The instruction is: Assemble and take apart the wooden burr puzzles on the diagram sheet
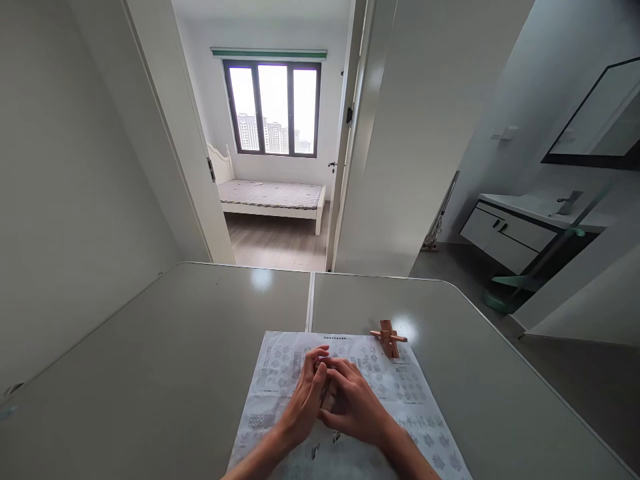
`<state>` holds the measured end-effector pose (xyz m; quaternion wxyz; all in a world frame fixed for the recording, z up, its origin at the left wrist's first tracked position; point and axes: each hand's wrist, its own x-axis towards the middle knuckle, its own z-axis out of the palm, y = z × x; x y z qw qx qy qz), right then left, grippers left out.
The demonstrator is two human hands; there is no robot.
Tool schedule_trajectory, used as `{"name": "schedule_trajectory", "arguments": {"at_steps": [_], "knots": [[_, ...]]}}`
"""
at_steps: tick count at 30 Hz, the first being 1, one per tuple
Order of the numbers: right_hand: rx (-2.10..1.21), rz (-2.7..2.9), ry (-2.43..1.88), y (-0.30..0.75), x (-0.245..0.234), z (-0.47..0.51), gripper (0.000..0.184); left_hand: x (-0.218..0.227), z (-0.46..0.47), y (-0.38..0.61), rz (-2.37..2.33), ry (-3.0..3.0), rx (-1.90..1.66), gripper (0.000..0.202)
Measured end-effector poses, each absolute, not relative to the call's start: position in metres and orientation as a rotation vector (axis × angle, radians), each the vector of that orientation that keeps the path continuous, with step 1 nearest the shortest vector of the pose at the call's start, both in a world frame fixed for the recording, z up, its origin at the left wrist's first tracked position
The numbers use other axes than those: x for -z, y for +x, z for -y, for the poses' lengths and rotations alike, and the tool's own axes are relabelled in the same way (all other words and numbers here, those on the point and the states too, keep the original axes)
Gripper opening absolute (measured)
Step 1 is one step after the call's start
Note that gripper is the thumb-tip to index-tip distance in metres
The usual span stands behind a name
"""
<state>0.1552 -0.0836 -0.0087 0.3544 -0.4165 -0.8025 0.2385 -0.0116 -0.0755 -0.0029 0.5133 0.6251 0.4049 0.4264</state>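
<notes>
My left hand [306, 397] and my right hand [353, 400] meet above a printed paper sheet [280, 387] on the grey table [175, 360]. Both have their fingers curled and pressed together around something small that I cannot make out. A wooden cross-shaped puzzle piece [389, 338] stands at the sheet's far right corner, a short way beyond my right hand and apart from it.
The table has a seam down its middle and rounded far corners. Beyond it an open doorway leads to a room with a bed [273, 198] and a window. A washbasin cabinet [515, 230] and a mirror are at the right.
</notes>
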Motion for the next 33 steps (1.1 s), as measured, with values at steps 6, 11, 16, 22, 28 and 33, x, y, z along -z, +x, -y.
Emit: {"name": "schedule_trajectory", "arguments": {"at_steps": [6,11,16,22,28,33], "knots": [[-0.575,2.027,-1.154,0.160,0.017,0.077,0.062,0.007,0.073,-0.009,-1.035,1.693,-1.085,0.028],[-0.480,1.911,-1.314,0.164,0.024,0.074,0.055,0.015,0.069,-0.011,-1.081,1.850,-1.094,0.031],[-0.424,1.840,-1.397,0.168,0.028,0.072,0.042,0.013,0.069,-0.012,-1.131,1.956,-1.010,0.036],[-0.429,1.793,-1.365,0.170,0.035,0.068,0.030,0.013,0.070,-0.011,-1.124,2.066,-0.969,0.044],[-0.470,1.772,-1.294,0.170,0.038,0.067,0.037,0.012,0.071,-0.011,-1.122,2.102,-0.945,0.058],[-0.487,1.764,-1.266,0.171,0.038,0.067,0.041,0.013,0.070,-0.011,-1.149,2.127,-0.952,0.052]]}}
